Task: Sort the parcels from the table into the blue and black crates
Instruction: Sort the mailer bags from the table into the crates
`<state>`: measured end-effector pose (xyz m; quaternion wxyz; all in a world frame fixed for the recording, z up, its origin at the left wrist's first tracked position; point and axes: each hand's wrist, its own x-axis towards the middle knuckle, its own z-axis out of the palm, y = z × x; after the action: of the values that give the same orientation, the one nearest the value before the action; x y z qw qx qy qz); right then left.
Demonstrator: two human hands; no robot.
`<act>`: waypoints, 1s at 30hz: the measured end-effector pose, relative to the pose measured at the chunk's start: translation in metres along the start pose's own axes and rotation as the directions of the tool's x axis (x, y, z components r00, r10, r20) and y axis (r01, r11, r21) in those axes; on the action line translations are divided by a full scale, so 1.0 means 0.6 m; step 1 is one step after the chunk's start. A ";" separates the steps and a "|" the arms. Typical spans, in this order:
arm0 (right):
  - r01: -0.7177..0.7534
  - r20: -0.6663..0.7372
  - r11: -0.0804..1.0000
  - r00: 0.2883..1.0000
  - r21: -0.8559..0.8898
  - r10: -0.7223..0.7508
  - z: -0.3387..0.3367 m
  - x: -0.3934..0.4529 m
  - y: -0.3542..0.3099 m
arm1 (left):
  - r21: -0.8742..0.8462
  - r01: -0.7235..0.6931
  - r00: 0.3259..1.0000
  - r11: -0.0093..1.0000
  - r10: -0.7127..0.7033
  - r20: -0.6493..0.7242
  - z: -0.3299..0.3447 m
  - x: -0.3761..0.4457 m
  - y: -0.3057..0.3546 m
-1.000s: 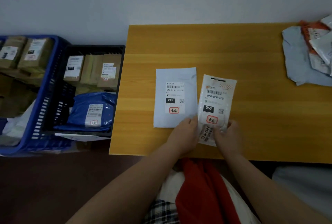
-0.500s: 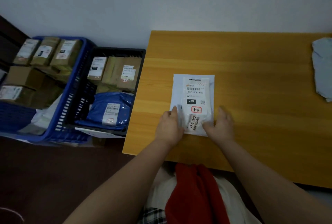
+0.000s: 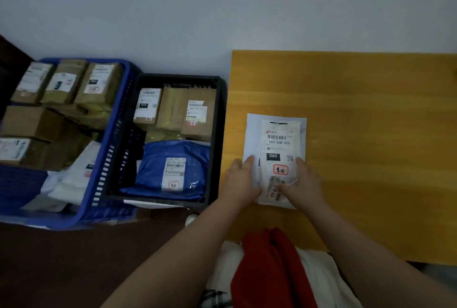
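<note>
Both hands hold the stacked parcels at their near end: left hand (image 3: 241, 181) gripping the lower pale parcel (image 3: 252, 134), right hand (image 3: 303, 181) on the white parcel (image 3: 280, 149) above. Long axes run near-to-far on the tabletop (image 3: 371, 110), right of the black crate (image 3: 220, 134). Fingers hide the near label.

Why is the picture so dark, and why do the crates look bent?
Head view: dim light with dark corners; the wide lens bends the blue crate and black crate; the "060" on the top parcel reads clearly, its small print is blurry.
</note>
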<state>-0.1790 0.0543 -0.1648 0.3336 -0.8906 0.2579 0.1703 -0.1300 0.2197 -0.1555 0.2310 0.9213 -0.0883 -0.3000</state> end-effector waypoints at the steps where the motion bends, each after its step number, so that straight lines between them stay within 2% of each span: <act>1: -0.001 0.004 1.000 1.000 -0.015 0.001 0.024 -0.007 -0.028 | 0.023 0.003 1.000 1.000 -0.003 0.015 -0.019 0.000 -0.033; 5: 0.002 0.035 0.999 0.999 -0.044 0.000 0.132 -0.047 -0.144 | 0.058 0.044 0.993 0.997 -0.050 0.109 -0.093 -0.014 -0.162; 10: 0.025 0.043 0.998 0.999 -0.051 -0.023 0.220 -0.072 -0.252 | 0.039 0.032 0.995 0.999 -0.036 0.092 -0.155 -0.026 -0.274; 13: 0.051 0.104 0.998 0.993 -0.038 -0.046 0.256 -0.078 -0.290 | 0.000 0.011 0.994 1.000 -0.011 0.107 -0.169 -0.033 -0.310; 16: 0.054 0.165 0.997 0.985 -0.056 -0.044 0.275 -0.075 -0.313 | -0.019 0.017 0.997 1.000 -0.016 0.075 -0.172 -0.036 -0.330; 20: 0.061 0.292 0.991 0.956 -0.119 -0.023 0.326 -0.047 -0.344 | 0.030 0.026 0.986 0.999 -0.031 0.164 -0.163 -0.018 -0.373; 25: -0.079 0.399 0.989 0.909 -0.123 0.122 0.388 -0.015 -0.326 | 0.018 0.142 0.961 0.990 -0.142 0.236 -0.136 0.018 -0.434; 30: -0.179 0.323 0.983 0.928 -0.048 0.185 0.415 0.002 -0.304 | 0.033 0.291 0.951 0.956 -0.293 0.102 -0.111 0.054 -0.471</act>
<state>-0.1061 0.3414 -0.2519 0.3464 -0.8255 0.2789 0.3476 -0.0573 0.4825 -0.2597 0.1709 0.9090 0.0341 -0.3787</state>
